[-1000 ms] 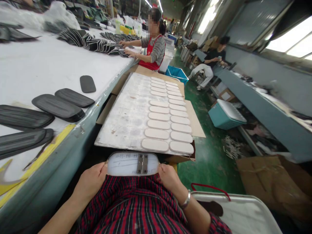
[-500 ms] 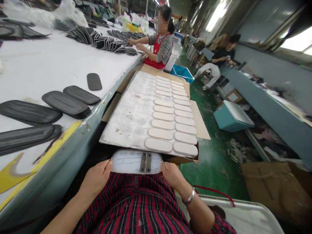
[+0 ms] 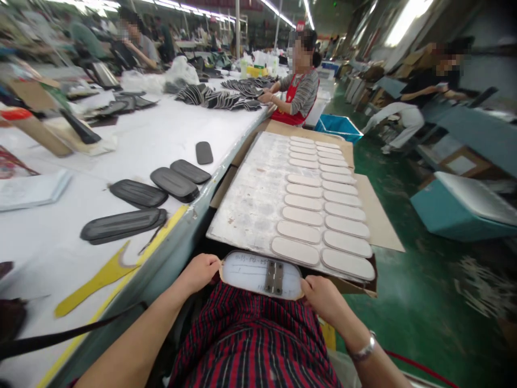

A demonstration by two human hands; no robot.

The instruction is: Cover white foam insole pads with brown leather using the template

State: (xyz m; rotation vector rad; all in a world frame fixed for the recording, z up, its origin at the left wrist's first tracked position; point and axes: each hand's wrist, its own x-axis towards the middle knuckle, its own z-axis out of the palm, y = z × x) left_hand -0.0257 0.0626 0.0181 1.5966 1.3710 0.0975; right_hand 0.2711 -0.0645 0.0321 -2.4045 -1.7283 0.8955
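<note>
A translucent oval template (image 3: 246, 274) with a dark metal hinge on its right part and handwriting on it lies level above the lap. My left hand (image 3: 202, 274) pinches its left end, and my right hand (image 3: 323, 293) pinches its right end. Just beyond, a whitish board (image 3: 242, 207) carries two columns of pale oval pieces (image 3: 301, 250) along its right side. To the left, on the white table (image 3: 161, 134), lie dark oval pieces (image 3: 173, 183), some stacked, and a yellow curved tool (image 3: 95, 280).
A person in a red apron (image 3: 297, 86) handles striped dark pieces (image 3: 218, 98) at the table's far edge. Behind the board stands a blue crate (image 3: 338, 128). Another person (image 3: 428, 86) sits at the right, near a teal box (image 3: 464, 207).
The view has turned left and up, so the scene sits further right and more of the table shows. Both hands still hold the template's ends.
</note>
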